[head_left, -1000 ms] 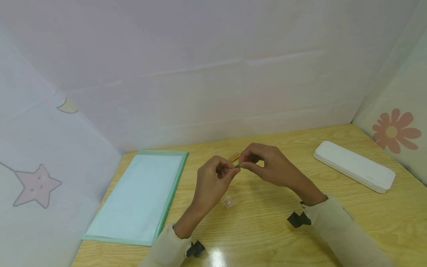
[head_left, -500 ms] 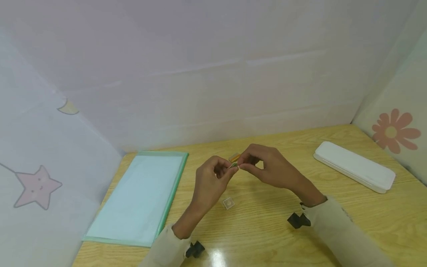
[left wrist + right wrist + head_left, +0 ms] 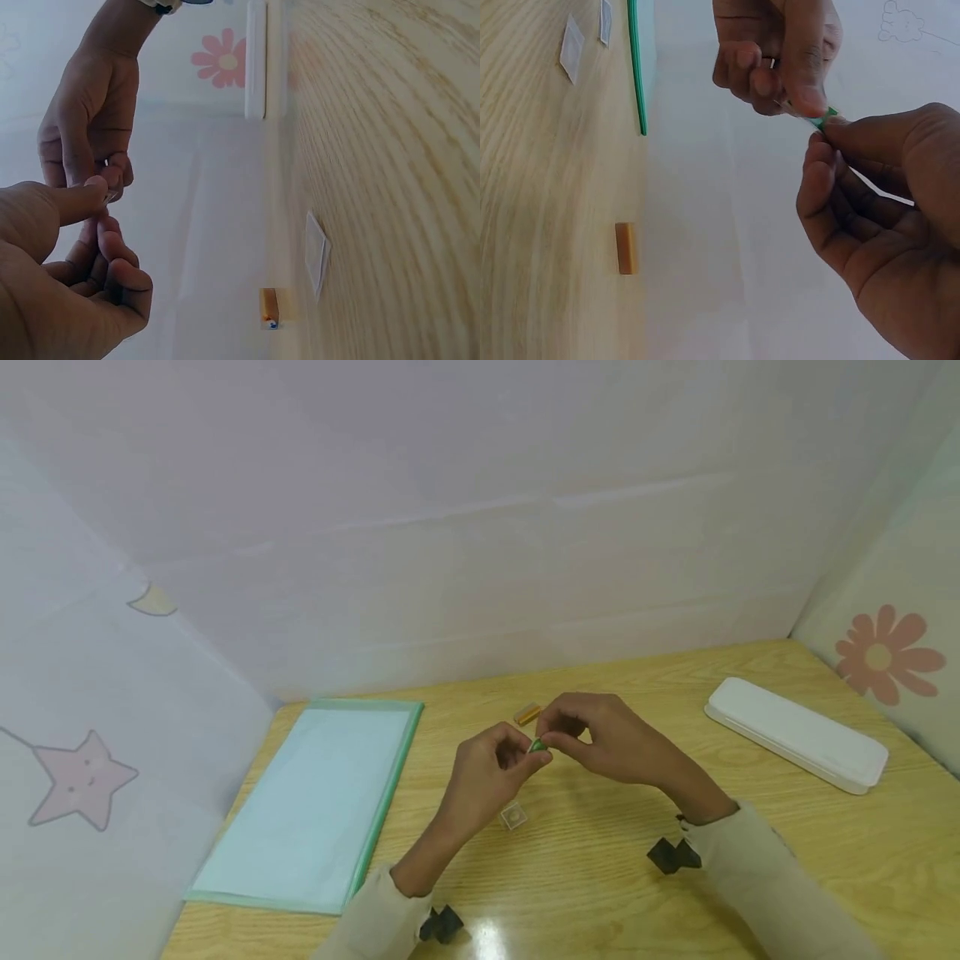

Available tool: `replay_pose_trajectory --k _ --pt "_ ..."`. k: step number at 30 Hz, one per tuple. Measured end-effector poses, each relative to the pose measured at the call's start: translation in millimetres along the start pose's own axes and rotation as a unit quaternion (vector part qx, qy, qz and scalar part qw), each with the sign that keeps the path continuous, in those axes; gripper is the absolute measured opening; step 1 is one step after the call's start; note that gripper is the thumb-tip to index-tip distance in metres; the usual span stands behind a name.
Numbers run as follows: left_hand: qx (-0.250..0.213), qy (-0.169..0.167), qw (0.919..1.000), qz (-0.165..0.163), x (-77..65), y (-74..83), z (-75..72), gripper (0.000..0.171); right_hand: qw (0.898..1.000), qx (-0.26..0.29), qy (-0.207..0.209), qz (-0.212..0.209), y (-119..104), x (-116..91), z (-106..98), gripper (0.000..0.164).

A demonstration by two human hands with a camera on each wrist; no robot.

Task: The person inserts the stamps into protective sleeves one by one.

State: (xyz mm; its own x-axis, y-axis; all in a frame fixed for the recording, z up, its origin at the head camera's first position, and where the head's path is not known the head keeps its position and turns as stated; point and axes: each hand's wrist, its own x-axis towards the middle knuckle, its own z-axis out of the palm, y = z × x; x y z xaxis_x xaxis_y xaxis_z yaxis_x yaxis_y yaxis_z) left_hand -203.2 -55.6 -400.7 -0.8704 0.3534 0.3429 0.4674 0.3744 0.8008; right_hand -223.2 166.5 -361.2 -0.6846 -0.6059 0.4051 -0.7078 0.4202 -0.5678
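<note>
Both hands meet over the middle of the table, raised above the wood. Between their fingertips is a small green piece (image 3: 537, 746) with a pale edge; its kind is hidden by the fingers. In the right wrist view the green piece (image 3: 826, 116) shows as a thin glossy strip. My left hand (image 3: 483, 772) pinches one end between thumb and forefinger. The right hand (image 3: 611, 739) pinches the other side with thumb and fingertips. Behind the fingers lies a small orange block (image 3: 527, 714), and below the left hand a small clear square piece (image 3: 513, 816).
On the left lies a pale folder with green edges (image 3: 300, 810). A long white case (image 3: 797, 735) rests on the right of the wooden table (image 3: 600, 885). Light, printed walls close in the back and both sides.
Both hands have come slightly down, the left also a little to the right. More of the green piece shows between the fingertips, and the orange block is less covered.
</note>
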Motion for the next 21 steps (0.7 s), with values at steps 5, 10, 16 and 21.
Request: replay_pose_trajectory --k 5,10,16,21 --pt "0.060 -0.031 0.9976 -0.011 0.9 -2.9 -3.3 0.016 0.993 0.010 -0.086 0.079 17.9 -6.2 -5.8 0.004" --pt "0.094 -0.033 0.9949 -0.016 -0.6 -7.5 -5.3 0.007 0.971 -0.017 -0.189 0.146 47.9 -15.3 11.7 0.005" --pt "0.103 -0.039 0.9936 -0.026 0.9 -12.5 -4.5 0.009 0.958 -0.078 -0.207 0.182 58.1 -15.9 29.5 0.015" --pt "0.126 -0.056 0.9901 -0.026 1.5 -16.6 -6.6 0.012 0.961 -0.080 -0.195 0.177 59.0 -17.2 28.5 0.013"
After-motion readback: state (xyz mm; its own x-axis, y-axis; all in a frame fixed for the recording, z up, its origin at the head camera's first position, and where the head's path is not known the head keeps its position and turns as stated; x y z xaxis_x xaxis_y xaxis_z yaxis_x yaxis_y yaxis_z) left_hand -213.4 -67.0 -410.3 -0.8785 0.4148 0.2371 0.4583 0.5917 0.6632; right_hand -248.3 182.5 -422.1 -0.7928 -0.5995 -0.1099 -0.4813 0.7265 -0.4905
